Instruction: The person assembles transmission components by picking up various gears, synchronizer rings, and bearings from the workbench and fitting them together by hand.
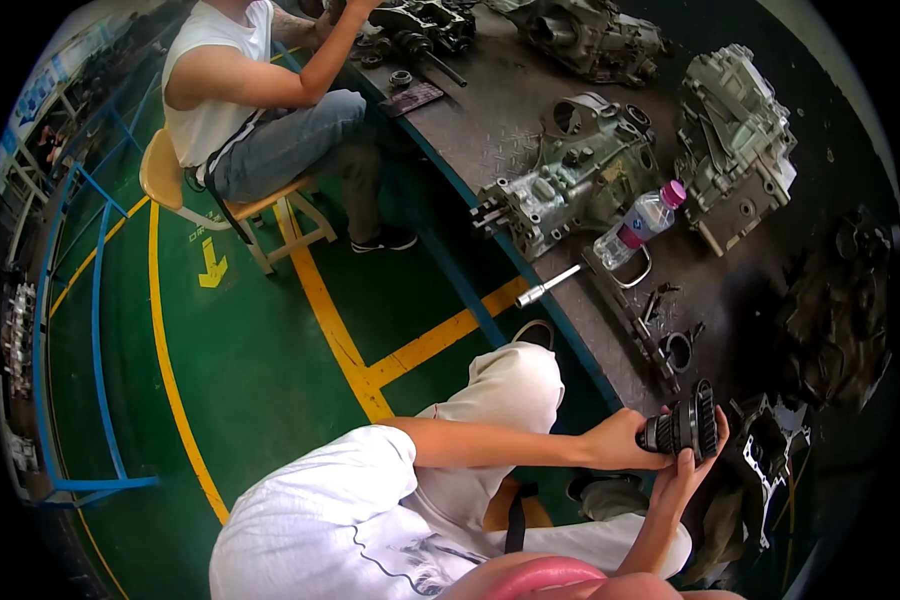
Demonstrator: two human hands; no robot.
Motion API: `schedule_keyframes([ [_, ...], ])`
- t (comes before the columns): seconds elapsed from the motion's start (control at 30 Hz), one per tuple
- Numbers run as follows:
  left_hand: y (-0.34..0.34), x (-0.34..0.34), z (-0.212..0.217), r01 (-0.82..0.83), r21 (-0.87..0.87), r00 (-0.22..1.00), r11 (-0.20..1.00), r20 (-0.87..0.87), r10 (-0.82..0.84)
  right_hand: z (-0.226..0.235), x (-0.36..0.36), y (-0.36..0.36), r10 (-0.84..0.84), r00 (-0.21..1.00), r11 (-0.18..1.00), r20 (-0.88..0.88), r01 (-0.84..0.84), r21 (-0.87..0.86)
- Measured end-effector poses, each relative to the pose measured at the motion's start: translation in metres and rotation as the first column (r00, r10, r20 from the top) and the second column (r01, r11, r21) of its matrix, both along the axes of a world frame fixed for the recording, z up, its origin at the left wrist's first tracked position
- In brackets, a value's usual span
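While seated, both hands grip gear cluster [682, 428].

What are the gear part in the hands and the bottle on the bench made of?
Gear part, gripped by left hand and right hand: likely steel, dark, toothed, dull oily sheen. Bottle: clear plastic, see-through, with a pink cap.

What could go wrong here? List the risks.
1. The gear stack is held in the air between the left hand and right hand, past the edge of the table; if a grip slips, it may drop toward the person's legs.
2. The socket wrench sticks out over the table's edge and could be knocked off.
3. The water bottle lies on its side and might roll.
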State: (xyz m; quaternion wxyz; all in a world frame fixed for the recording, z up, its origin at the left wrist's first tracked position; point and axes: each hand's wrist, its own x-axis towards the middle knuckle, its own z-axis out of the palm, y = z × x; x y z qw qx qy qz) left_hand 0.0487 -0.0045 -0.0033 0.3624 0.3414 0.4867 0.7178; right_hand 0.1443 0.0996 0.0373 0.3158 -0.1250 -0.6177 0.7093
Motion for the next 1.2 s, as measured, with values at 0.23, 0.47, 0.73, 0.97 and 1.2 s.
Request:
schedule_keyframes([
  [0.23, -0.01, -0.002, -0.007, -0.036, -0.038, 0.996, 0.999, -0.086, 0.032, -0.042, 0.005, -0.008, -0.024, 1.0, 0.957, -0.01, 0.02, -0.289],
  [0.47, -0.03, -0.014, -0.013, 0.051, -0.284, 0.996, 0.958, -0.056, -0.069, -0.037, -0.018, -0.028, 0.096, 0.995, 0.905, 0.007, -0.085, -0.416],
  [0.73, 0.021, -0.042, -0.021, 0.132, -0.451, 0.987, 0.883, -0.021, -0.158, -0.054, -0.03, 0.02, 0.067, 0.996, 0.885, 0.063, -0.03, -0.465],
  [0.97, 0.024, -0.074, -0.02, 0.188, -0.461, 0.979, 0.867, 0.02, -0.201, -0.05, -0.058, 0.028, -0.06, 0.954, 0.953, 0.295, 0.142, -0.268],
  [1.2, 0.033, -0.103, -0.019, -0.022, -0.345, 0.86, 0.938, -0.485, -0.158, -0.065, -0.076, 0.034, -0.259, 0.882, 0.966, 0.395, 0.246, 0.085],
])
